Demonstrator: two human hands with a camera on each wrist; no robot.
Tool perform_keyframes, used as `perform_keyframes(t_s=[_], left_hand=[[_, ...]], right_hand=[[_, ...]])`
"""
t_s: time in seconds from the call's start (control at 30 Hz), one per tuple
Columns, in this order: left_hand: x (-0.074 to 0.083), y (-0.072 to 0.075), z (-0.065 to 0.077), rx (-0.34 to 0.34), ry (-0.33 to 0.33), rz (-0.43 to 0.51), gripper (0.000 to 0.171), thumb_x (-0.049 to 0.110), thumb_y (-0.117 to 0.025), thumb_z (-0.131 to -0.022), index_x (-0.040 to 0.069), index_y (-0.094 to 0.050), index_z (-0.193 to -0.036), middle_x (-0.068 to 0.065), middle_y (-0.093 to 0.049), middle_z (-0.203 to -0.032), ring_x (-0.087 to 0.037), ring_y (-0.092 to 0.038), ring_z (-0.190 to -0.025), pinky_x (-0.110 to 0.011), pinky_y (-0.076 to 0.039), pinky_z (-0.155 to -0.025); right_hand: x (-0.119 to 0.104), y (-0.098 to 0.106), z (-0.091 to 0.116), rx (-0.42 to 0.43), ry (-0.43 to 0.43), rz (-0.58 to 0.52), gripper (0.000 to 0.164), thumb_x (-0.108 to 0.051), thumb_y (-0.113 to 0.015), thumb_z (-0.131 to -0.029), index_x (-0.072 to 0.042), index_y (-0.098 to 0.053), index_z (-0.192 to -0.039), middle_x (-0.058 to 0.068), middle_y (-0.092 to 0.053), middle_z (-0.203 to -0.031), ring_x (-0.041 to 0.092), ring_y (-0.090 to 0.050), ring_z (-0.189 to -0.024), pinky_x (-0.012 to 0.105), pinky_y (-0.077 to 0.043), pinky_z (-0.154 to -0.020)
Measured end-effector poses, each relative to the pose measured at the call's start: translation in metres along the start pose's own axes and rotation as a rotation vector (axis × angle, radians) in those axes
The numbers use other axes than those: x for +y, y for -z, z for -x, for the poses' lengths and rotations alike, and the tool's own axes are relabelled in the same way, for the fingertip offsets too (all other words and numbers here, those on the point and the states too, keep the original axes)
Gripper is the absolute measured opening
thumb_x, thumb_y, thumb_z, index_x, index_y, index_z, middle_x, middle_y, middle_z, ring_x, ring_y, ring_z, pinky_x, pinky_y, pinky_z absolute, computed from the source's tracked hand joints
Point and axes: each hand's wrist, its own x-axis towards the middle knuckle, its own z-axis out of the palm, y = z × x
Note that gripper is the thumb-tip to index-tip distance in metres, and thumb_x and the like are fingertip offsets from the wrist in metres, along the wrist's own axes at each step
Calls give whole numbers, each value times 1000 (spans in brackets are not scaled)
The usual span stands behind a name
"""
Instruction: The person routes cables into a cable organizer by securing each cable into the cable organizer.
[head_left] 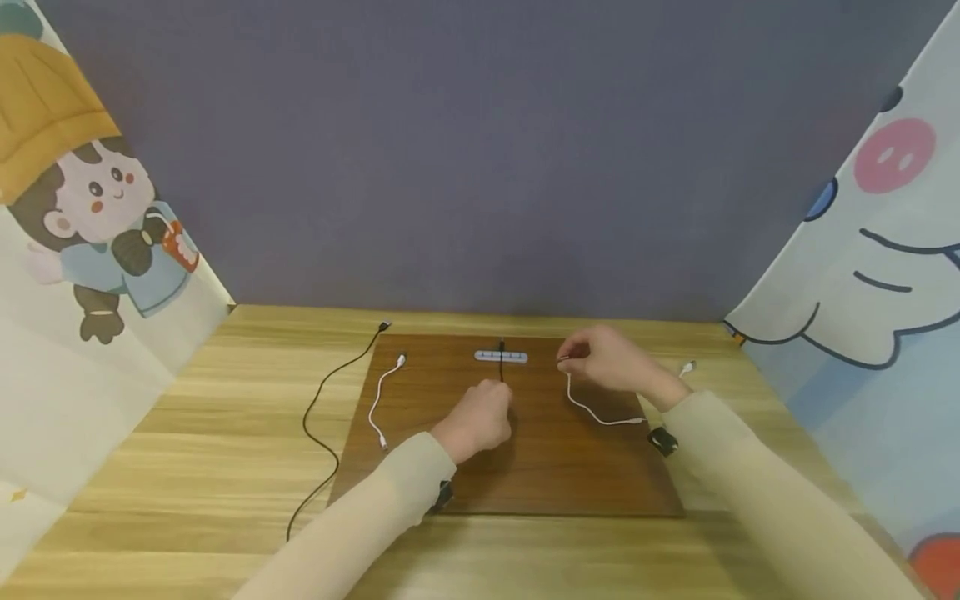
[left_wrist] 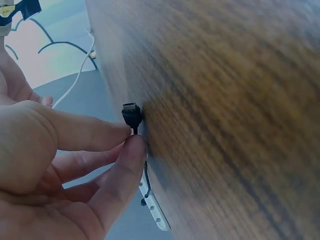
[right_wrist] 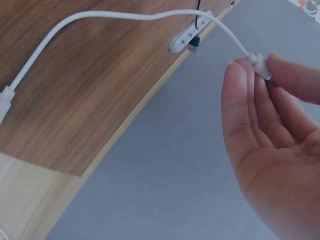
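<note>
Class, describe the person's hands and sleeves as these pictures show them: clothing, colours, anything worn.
The left hand and right hand are bare, without gloves. The left sleeve and right sleeve are long, plain and cream-coloured. A small black device shows beside the left cuff and another beside the right.

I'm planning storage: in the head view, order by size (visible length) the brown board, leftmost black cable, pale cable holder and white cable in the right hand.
1. Brown board
2. Leftmost black cable
3. White cable in the right hand
4. Pale cable holder
</note>
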Motion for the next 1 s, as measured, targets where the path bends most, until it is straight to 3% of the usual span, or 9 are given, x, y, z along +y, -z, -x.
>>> perform_keyframes(t_s=[0.13, 0.37, 0.5, 0.57, 0.67, 0.83, 0.9, 1.0], left_hand=[[-1, 0, -1, 12, -6, 28, 18, -8, -65, -82, 0, -75, -94, -12, -72, -98, -17, -58, -67, -26, -49, -54], [-1, 1, -3, 44, -39, 46, 18, 1, -63, -89, 6, -70, -74, -3, -62, -72, -12, -50, -54, -26, -43, -49], [1, 0, -7, 81, -36, 104, 17, 16, -66, -96, 3, -73, -88, -6, -66, -83, -15, -58, -63, -31, -50, -58], [1, 0, -10, 97, -37, 191, 24, 25, -68, -96, 1, -73, -100, -9, -70, -93, -19, -64, -75, -36, -54, -68], [3, -1, -15, 100, -21, 396, 30, 32, -70, -94, 5, -73, -109, -7, -73, -102, -21, -67, -90, -38, -55, -79], [11, -2, -17, 76, 40, 782, 16, 18, -67, -98, 3, -72, -101, -7, -72, -94, -25, -70, -85, -34, -58, -77], [14, -2, -16, 79, 52, 860, 15, 10, -64, -99, -3, -70, -100, -10, -72, -91, -27, -70, -81, -35, -59, -75], [16, -4, -15, 95, 65, 889, 15, 6, -62, -100, -8, -69, -100, -13, -71, -87, -24, -68, -76, -37, -60, -75]], right_hand=[[-5, 0, -3, -6, 12, -47, 11, -13, -69, -96, -4, -74, -100, 2, -71, -88, 14, -64, -76, 33, -53, -70], [-12, -2, -6, 7, 16, -143, 10, -10, -71, -94, -2, -73, -100, 4, -72, -88, 17, -69, -76, 34, -57, -70], [-15, -5, -6, 14, 33, -206, 12, -11, -71, -95, -1, -73, -101, 5, -73, -87, 25, -71, -79, 37, -58, -70], [-16, -6, -8, 18, 45, -230, 13, -11, -72, -95, 0, -73, -101, 7, -73, -87, 29, -71, -80, 40, -59, -71], [-17, -6, -10, 28, 62, -261, 14, -13, -72, -94, 0, -73, -102, 8, -73, -88, 32, -72, -82, 40, -60, -72], [-19, -7, -11, 51, 81, -329, 17, -11, -72, -95, 3, -72, -104, 11, -73, -91, 36, -72, -83, 37, -60, -73], [-18, -7, -12, 66, 79, -346, 17, -10, -71, -95, 4, -71, -104, 12, -73, -91, 34, -72, -80, 40, -60, -73], [-17, -6, -13, 78, 61, -355, 15, -7, -71, -94, 5, -71, -103, 13, -72, -89, 29, -72, -76, 46, -60, -74]])
